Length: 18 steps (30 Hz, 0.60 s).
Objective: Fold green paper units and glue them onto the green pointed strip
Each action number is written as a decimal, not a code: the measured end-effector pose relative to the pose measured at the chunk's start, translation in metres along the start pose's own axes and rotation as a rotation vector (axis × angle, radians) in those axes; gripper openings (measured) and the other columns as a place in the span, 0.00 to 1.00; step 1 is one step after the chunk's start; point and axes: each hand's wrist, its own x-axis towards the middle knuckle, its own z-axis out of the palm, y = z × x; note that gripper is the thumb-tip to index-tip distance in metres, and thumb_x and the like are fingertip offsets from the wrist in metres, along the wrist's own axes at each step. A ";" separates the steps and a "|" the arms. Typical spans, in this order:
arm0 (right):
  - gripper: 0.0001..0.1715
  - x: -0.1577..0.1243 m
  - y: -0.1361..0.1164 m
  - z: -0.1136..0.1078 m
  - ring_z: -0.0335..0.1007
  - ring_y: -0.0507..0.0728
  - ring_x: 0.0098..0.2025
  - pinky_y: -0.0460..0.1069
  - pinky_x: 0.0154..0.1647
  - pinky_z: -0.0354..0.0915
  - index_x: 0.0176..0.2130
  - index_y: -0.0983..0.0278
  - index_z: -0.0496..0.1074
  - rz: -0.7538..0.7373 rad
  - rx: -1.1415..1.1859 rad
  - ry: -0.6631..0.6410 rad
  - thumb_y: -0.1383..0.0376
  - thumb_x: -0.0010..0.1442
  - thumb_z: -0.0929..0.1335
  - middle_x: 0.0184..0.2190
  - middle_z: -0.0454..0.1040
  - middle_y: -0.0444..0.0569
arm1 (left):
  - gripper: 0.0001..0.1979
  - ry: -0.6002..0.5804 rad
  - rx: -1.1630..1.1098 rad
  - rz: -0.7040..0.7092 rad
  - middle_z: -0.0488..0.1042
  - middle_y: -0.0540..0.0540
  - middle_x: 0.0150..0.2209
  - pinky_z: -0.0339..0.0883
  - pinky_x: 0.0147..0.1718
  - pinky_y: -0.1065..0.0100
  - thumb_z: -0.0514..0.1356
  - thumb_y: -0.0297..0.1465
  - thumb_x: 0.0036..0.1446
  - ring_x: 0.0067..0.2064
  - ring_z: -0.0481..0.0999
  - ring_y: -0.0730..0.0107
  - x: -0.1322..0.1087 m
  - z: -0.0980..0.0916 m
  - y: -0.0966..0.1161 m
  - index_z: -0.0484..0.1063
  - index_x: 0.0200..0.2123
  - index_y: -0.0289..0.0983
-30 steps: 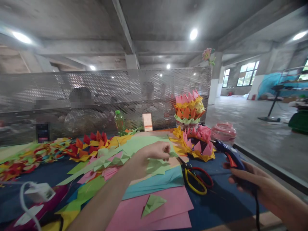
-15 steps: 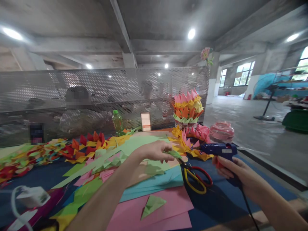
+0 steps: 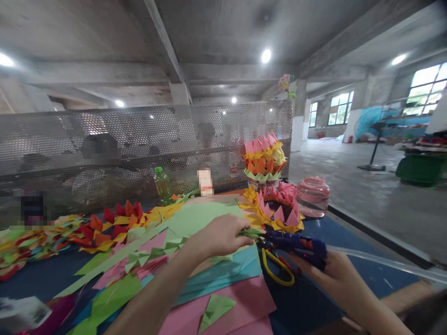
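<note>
My left hand (image 3: 226,235) pinches a folded piece of green paper (image 3: 252,232) above the paper stack. In my right hand (image 3: 337,272) is a blue hot glue gun (image 3: 302,245), its nozzle pointing left at the green piece; whether they touch I cannot tell. A clear glue stick (image 3: 380,257) trails from the back of the gun. Under the gun lie scissors with yellow and red handles (image 3: 279,274), partly hidden. A folded green paper triangle (image 3: 217,311) rests on pink sheets (image 3: 251,302), with blue sheets (image 3: 223,274) just behind.
Folded-paper rings and a tiered paper piece (image 3: 265,158) stand at the back, beside a pink jar (image 3: 313,197). A green bottle (image 3: 162,184) is by the perforated metal screen (image 3: 139,135). Heaps of coloured paper (image 3: 42,242) and a white plug (image 3: 24,314) lie left.
My right hand has brought the glue gun left and down to the green paper in my left hand, turning it so the glue stick shows. The view has shifted slightly right.
</note>
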 end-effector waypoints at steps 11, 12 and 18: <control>0.13 -0.003 0.005 -0.002 0.77 0.58 0.31 0.48 0.32 0.71 0.34 0.60 0.75 -0.245 -0.305 0.068 0.55 0.66 0.69 0.30 0.79 0.46 | 0.09 0.074 0.012 0.052 0.82 0.46 0.39 0.62 0.35 0.68 0.62 0.39 0.68 0.42 0.80 0.57 -0.001 0.005 0.008 0.81 0.42 0.43; 0.14 -0.003 0.005 -0.002 0.76 0.58 0.30 0.48 0.31 0.71 0.34 0.59 0.74 -0.270 -0.333 0.083 0.54 0.67 0.69 0.29 0.78 0.45 | 0.08 0.075 0.020 0.061 0.82 0.46 0.40 0.63 0.36 0.67 0.62 0.38 0.68 0.43 0.80 0.56 -0.001 0.005 0.008 0.81 0.43 0.44; 0.19 -0.005 -0.002 -0.004 0.76 0.57 0.30 0.48 0.31 0.69 0.33 0.58 0.71 -0.435 -0.482 0.174 0.51 0.72 0.65 0.29 0.77 0.44 | 0.07 0.072 0.089 0.078 0.81 0.47 0.38 0.62 0.34 0.66 0.62 0.33 0.68 0.41 0.80 0.56 -0.001 0.005 0.011 0.82 0.45 0.45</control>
